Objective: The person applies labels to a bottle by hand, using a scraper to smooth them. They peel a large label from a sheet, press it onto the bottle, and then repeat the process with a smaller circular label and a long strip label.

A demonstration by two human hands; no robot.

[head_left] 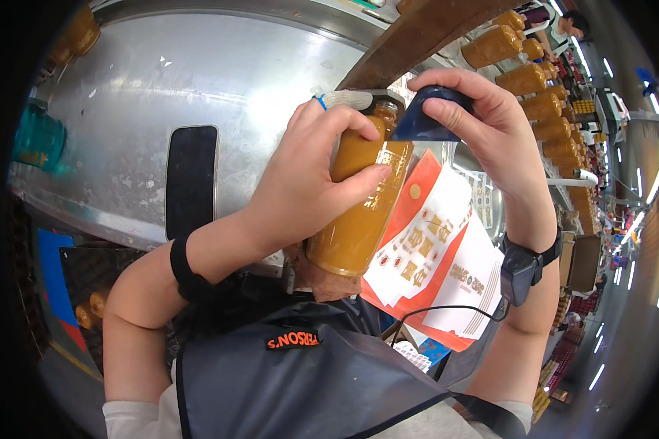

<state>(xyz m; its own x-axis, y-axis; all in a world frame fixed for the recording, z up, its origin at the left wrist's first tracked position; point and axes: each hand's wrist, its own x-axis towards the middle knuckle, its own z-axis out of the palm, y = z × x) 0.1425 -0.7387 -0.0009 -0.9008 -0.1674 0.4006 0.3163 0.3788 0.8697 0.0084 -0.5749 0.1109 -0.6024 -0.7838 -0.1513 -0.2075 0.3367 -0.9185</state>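
A glass bottle filled with orange-brown liquid (355,227) lies tilted in front of me, its neck pointing away. My left hand (300,172) grips its upper side, thumb and fingers curled around the glass. Gold print or a gold label shows on the bottle's right side. Between the thumb and fingers of my right hand (494,121) is a dark blue flat scraper (433,117), its edge close to the bottle's shoulder; whether it touches the glass I cannot tell. Brown padding (322,282) supports the bottle's base. A pale knitted cloth piece (344,99) sits beside the neck.
Sheets of gold-printed labels (414,252) rest on orange paper to the bottle's right. A black phone (191,179) lies on the metal table (124,95), with a teal container (40,139) at the left. Several filled bottles (545,106) line the right side. A brown beam (417,36) crosses the top.
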